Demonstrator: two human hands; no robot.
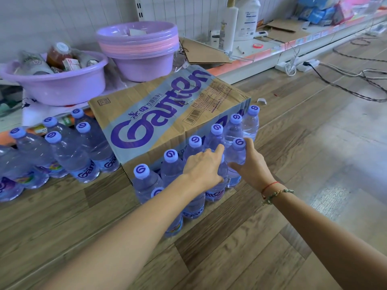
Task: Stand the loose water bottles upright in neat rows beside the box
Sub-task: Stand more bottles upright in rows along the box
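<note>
The water bottles point(215, 143) stand upright in two rows against the near side of the box point(159, 114) — right hand point(249, 164) curled round an end bottle, left hand point(202, 168) gripping its neighbour — so the task looks nearly done, only squaring-up left.

Clear water bottles point(215, 143) with lilac caps bearing purple swirls, brown cardboard box point(167, 114) with pale grey band and purple lettering, lilac basins point(144, 65) stacked with pink ones, grey-brown wood-grain floor point(314, 143), red string bracelet point(270, 186), green bead bracelet point(276, 195)
</note>
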